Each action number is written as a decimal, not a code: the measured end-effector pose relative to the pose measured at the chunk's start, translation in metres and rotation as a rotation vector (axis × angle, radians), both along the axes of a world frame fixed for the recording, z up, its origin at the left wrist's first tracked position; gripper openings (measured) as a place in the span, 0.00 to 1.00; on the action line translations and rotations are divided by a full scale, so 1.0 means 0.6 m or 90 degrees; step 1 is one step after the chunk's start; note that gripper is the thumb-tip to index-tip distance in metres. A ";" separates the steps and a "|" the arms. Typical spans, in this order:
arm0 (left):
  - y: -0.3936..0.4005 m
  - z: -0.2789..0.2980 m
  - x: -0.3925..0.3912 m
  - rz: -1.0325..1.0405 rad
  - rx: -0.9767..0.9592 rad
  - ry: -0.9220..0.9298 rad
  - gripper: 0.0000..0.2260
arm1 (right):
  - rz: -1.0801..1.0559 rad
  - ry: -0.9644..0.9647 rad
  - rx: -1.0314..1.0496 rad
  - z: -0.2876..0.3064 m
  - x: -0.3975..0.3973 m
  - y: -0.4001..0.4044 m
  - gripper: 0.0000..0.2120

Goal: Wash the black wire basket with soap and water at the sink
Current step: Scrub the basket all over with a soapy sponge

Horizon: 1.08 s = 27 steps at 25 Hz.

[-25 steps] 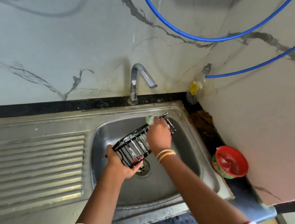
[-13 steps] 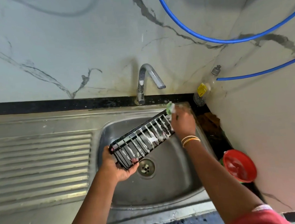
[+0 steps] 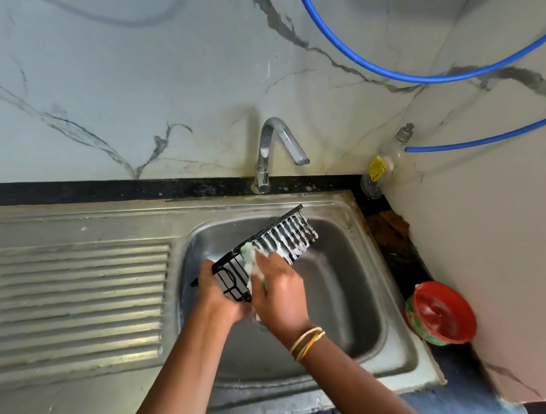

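Note:
The black wire basket (image 3: 279, 240) hangs tilted over the steel sink bowl (image 3: 348, 286), its far end coated in white soap foam. My left hand (image 3: 217, 295) grips the basket's near end from below. My right hand (image 3: 279, 291) holds a foamy green scrubber (image 3: 250, 260) and presses it against the basket's near half. The tap (image 3: 275, 148) stands behind the bowl, and no water runs from it.
A ribbed steel drainboard (image 3: 64, 298) lies left of the bowl. A red-lidded tub (image 3: 442, 313) sits on the black counter at the right wall. A clear soap bottle (image 3: 379, 170) stands in the back corner. Blue hoses (image 3: 349, 48) cross the marble wall.
My right hand with the scrubber has slid from the basket's far end down to its near end by my left hand. Foam now covers the far end.

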<state>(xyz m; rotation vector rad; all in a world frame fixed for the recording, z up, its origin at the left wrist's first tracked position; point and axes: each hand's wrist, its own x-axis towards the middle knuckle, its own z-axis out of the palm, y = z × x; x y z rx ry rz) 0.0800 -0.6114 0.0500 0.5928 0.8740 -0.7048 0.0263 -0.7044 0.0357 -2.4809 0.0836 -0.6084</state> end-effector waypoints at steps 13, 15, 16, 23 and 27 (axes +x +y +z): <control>-0.007 0.012 -0.008 -0.038 0.021 -0.010 0.16 | -0.034 0.091 0.315 0.041 0.061 -0.014 0.11; -0.008 0.001 -0.003 -0.027 0.030 -0.005 0.15 | 0.019 0.090 0.188 0.045 0.053 -0.023 0.09; -0.009 -0.007 -0.001 -0.017 0.037 0.002 0.15 | 0.020 0.134 0.162 0.048 0.060 -0.032 0.09; 0.008 0.017 -0.014 -0.026 -0.040 0.023 0.26 | -0.022 0.126 0.069 0.052 0.065 -0.027 0.16; 0.031 0.026 -0.001 -0.028 -0.052 0.088 0.35 | -0.045 0.122 0.195 0.072 0.077 -0.066 0.22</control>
